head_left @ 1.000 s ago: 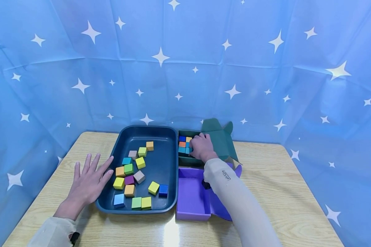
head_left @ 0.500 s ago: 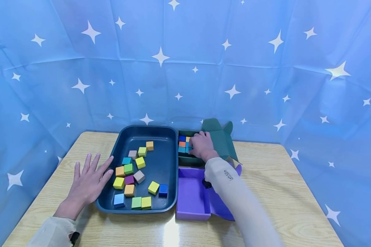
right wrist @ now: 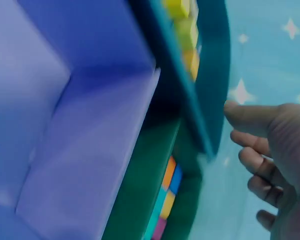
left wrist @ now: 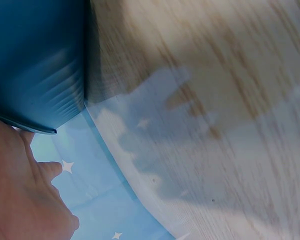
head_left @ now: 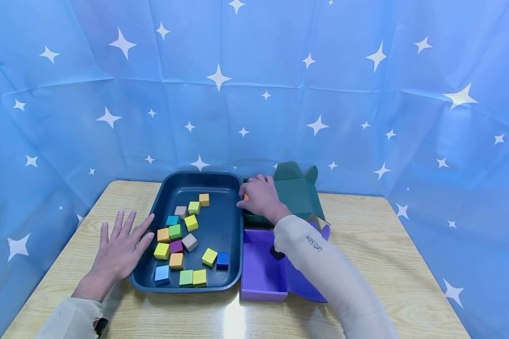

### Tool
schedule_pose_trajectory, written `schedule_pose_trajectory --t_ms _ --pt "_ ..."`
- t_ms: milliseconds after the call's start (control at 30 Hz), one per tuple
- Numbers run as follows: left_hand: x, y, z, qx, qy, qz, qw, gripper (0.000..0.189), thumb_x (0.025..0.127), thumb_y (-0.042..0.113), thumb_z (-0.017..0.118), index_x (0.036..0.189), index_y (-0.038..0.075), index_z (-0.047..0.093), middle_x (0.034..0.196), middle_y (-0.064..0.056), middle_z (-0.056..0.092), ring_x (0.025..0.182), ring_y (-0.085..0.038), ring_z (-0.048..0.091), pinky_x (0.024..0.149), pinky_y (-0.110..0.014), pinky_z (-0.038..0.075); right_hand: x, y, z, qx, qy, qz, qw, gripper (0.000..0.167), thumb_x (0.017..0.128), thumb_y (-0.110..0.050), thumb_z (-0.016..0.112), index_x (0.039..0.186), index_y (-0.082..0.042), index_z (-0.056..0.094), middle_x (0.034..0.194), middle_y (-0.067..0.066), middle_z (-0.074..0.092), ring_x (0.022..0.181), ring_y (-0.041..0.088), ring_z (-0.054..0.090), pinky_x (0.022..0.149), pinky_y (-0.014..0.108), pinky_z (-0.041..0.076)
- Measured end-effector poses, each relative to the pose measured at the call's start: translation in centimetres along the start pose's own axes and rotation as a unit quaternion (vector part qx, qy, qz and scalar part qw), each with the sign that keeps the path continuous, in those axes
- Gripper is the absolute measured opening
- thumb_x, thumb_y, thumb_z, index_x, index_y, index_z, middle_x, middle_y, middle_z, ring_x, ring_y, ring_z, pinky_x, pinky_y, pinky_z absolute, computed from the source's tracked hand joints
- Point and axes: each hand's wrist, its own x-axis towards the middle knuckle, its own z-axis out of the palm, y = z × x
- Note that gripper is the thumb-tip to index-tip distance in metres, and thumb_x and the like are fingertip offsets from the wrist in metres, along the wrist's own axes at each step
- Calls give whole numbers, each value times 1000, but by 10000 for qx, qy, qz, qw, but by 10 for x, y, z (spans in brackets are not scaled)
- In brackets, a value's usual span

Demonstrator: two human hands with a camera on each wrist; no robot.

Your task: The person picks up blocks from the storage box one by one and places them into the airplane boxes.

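My left hand [head_left: 120, 252] lies with spread fingers at the left rim of a dark blue tray [head_left: 220, 221]. Scattered over the tray floor are several coloured wooden cubes, among them a blue cube [head_left: 222, 260] and a purple cube [head_left: 176, 246]. Over the green box [head_left: 256, 220], my right hand [head_left: 260, 195] reaches toward the tray's right rim. Its thumb and fingers are apart with nothing between them in the right wrist view. Inside the green box, an orange cube [right wrist: 169, 172] sits packed beside other cubes; in the head view the hand hides most of them.
In front of the green box stands an opened purple box [head_left: 258, 266], its flap partly under the right sleeve [head_left: 318, 254]. The green lid [head_left: 297, 195] is folded out to the right. A blue starry curtain [head_left: 254, 94] hangs behind the wooden table [head_left: 390, 263].
My right hand has left the cubes in the green box and moved up and left toward the tray. The left hand stays at the tray's rim.
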Motion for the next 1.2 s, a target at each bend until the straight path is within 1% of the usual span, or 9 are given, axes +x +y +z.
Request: schedule_pose_trajectory --t_ms 100,200,300,400,467,633,833,1033,1200 --pt "-1 0 0 -2 6 -10 10000 61 103 53 25 157 28 16 161 -28 9 148 -45 -19 110 -69 -20 -4 -19 -2 209 -78 -277 9994 31 87 -45 71 110 -25 74 113 -6 67 110 21 49 108 48 31" --pt "-1 0 0 -5 40 -7 10000 60 103 53 26 157 28 16 161 -28 10 148 -44 -19 111 -70 -19 -11 -38 -2 354 -192 -510 9979 33 86 -47 71 110 -24 74 110 -7 67 109 19 49 107 47 32" --pt "-1 0 1 -8 61 -2 10000 60 103 53 26 157 28 16 161 -28 10 148 -44 -20 111 -69 -20 -17 -54 0 359 -339 -718 9962 33 86 -49 70 110 -26 73 108 -8 67 107 16 47 107 45 32" --pt "-1 0 1 -29 72 10 10000 60 103 53 26 157 28 16 161 -28 10 148 -43 -20 110 -68 -23 -23 -65 4 268 -472 -901 9945 34 86 -52 69 110 -29 73 108 -9 67 107 14 47 107 45 32" --pt "-1 0 1 -26 91 18 10000 60 103 53 27 157 28 17 161 -28 10 148 -44 -20 111 -68 -22 -27 -70 6 194 -524 -1008 9933 35 85 -54 68 110 -29 73 109 -9 67 108 14 47 108 45 32" --pt "0 -1 2 -24 117 22 9999 60 103 52 27 157 28 17 161 -28 10 148 -44 -19 111 -69 -20 -37 -78 14 71 -722 -1207 9900 35 84 -55 69 107 -29 74 105 -10 66 106 14 46 108 45 33" --pt "0 -1 2 -41 90 7 10000 60 103 53 26 157 28 17 161 -28 9 148 -43 -21 110 -69 -21 -46 -83 27 -214 -1121 -1215 9860 38 80 -62 69 103 -32 72 103 -11 64 105 13 45 107 42 33" --pt "0 -1 2 -22 80 6 10000 60 103 53 26 157 28 17 161 -28 9 148 -43 -21 110 -70 -20 -51 -86 37 -499 -1203 -1307 9828 44 77 -68 68 102 -33 71 105 -12 64 103 12 45 102 38 34" --pt "0 -1 2 -27 78 19 10000 60 103 52 27 157 28 17 161 -28 9 148 -43 -21 110 -68 -23 -51 -87 43 -610 -1297 -1356 9803 46 76 -70 66 103 -33 71 105 -12 64 102 12 44 101 38 34"
